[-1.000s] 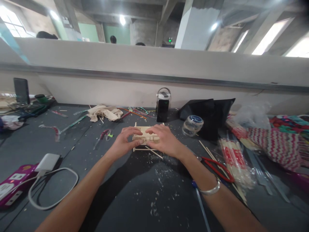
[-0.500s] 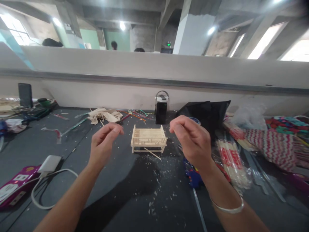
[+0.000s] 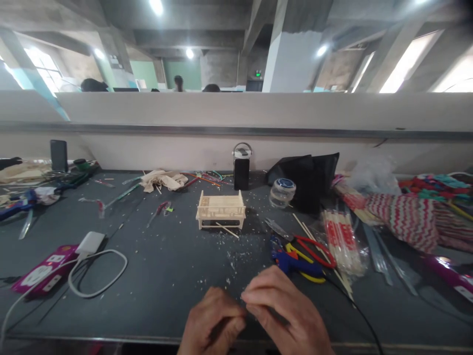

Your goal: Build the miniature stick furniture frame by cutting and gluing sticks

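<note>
Both hands are close together over the table's front edge, low in the head view. My left hand (image 3: 214, 320) has its fingers curled toward the thumb. My right hand (image 3: 286, 313) has thumb and fingertips drawn together, almost meeting the left fingertips. Whether anything small is between the fingers I cannot make out. Beyond them stands a small model made of pale wooden sticks (image 3: 221, 207), like a little bench or bed, apart from both hands. A loose stick (image 3: 228, 230) lies at its front. Nearest my right hand is a blue glue gun (image 3: 297, 264).
Red-handled scissors (image 3: 316, 249) and yellow-handled pliers (image 3: 310, 277) lie beside the glue gun. Further right is a bag of sticks (image 3: 343, 241). A glass jar (image 3: 283, 192) stands before a black bag (image 3: 310, 177). A purple power strip (image 3: 48, 273) with a charger lies left. Scraps litter the dark table (image 3: 166, 266).
My hands have come down and back from either side of the stick model and drawn together at the table's front edge. The view has shifted, uncovering the jar, scissors and glue gun.
</note>
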`<state>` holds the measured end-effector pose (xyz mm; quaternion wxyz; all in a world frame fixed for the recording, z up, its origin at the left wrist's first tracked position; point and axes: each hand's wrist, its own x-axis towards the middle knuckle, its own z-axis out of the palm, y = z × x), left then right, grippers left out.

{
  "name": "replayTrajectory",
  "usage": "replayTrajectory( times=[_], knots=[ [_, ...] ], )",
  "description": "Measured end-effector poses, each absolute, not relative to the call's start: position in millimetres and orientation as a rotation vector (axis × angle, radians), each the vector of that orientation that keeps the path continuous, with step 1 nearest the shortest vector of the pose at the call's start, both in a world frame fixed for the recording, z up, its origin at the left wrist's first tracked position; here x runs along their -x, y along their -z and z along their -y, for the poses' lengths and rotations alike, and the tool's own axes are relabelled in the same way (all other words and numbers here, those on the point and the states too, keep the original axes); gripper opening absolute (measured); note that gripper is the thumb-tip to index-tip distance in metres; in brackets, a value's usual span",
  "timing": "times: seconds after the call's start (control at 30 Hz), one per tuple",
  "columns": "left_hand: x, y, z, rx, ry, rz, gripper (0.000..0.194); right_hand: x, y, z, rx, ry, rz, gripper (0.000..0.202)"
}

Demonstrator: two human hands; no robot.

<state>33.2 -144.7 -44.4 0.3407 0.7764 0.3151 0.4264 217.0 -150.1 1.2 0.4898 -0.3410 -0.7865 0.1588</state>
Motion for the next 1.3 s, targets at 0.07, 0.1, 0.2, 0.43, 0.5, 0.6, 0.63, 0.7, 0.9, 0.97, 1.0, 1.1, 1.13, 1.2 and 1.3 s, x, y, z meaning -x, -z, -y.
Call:
replayTrajectory(
  times=[0.07,0.1,0.2,0.43,0.5,0.6,0.63,0.7,0.9,0.97,1.0,1.1,1.13,1.2,1.3],
  knots=[
    [-34,41,142,-2.035,-1.166,-0.849,0.008,-223,6,152,0.863,-0.349,1.897,0.019],
    [-31,37,138,-2.054,-1.192,-0.888,0.01,-227,8,151,0.886,-0.323,1.897,0.014],
    [-16,25,111,-2.147,-1.276,-1.077,0.015,-239,7,138,0.971,-0.255,1.959,0.014],
    [18,1,-3,-2.35,-1.224,-1.293,0.037,-236,-17,60,1.185,0.001,2.135,0.035],
    [19,-1,-27,-2.436,-1.14,-1.245,0.037,-225,-20,33,1.247,0.089,2.137,0.037],
    [16,2,-49,-2.501,-1.051,-1.167,0.033,-210,-17,-2,1.328,0.164,2.19,0.04],
    [15,5,-53,-2.509,-1.027,-1.148,0.031,-205,-15,-11,1.346,0.172,2.22,0.039],
    [14,9,-59,-2.52,-0.994,-1.12,0.026,-199,-10,-25,1.358,0.172,2.282,0.035],
    [17,19,-66,-2.557,-1.036,-1.071,0.015,-192,-3,-39,1.312,0.099,2.33,0.012],
    [17,19,-66,-2.572,-1.042,-1.045,0.011,-192,-3,-40,1.3,0.076,2.326,0.009],
    [17,18,-66,-2.576,-1.049,-1.031,0.01,-192,-3,-40,1.293,0.069,2.322,0.008],
    [16,15,-65,-2.58,-1.08,-0.985,0.005,-192,-1,-41,1.279,0.074,2.31,0.006],
    [16,14,-65,-2.579,-1.088,-0.97,0.004,-191,-1,-42,1.278,0.08,2.308,0.006],
    [17,13,-66,-2.575,-1.098,-0.946,0.002,-191,0,-42,1.279,0.093,2.307,0.005],
    [18,14,-67,-2.559,-1.121,-0.92,0.004,-191,1,-43,1.269,0.105,2.313,0.006]
  ],
)
